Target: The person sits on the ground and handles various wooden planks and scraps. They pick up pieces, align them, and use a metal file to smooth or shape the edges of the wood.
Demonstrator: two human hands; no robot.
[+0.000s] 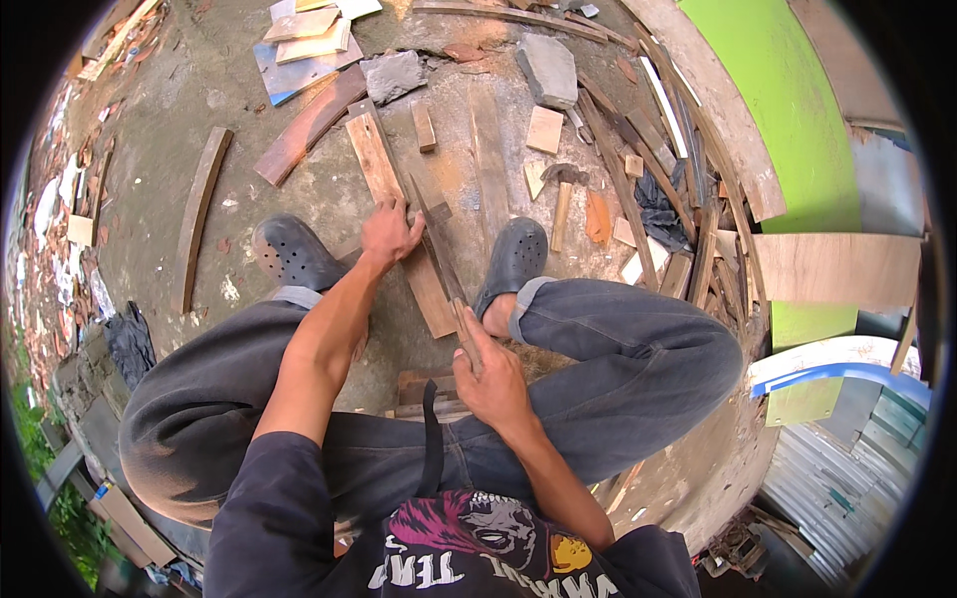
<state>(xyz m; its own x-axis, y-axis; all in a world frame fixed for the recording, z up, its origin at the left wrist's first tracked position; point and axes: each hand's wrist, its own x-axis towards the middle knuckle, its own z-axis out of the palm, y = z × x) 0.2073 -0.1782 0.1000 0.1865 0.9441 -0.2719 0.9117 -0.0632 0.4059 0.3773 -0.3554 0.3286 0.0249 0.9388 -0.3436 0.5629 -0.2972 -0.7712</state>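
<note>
A light brown wooden board [431,297] lies slantwise on the ground between my feet. My left hand [392,231] is closed over it near the middle, pressing it from above. My right hand [490,377], nearer to me, is wrapped round the wooden handle of what looks like a handsaw [440,247]. Its long dark blade runs away from me along the board's right edge, passing close by my left fingers. A short dark piece of wood [437,212] shows under the blade. Whether the teeth touch the board I cannot tell.
Right of my right shoe [516,257] lie a hammer [562,204] and wood offcuts [544,130]. Stone blocks [547,70] and stacked boards [306,45] are farther off. A curved-looking plank [202,219] lies left; long timbers and a green panel [797,120] line the right.
</note>
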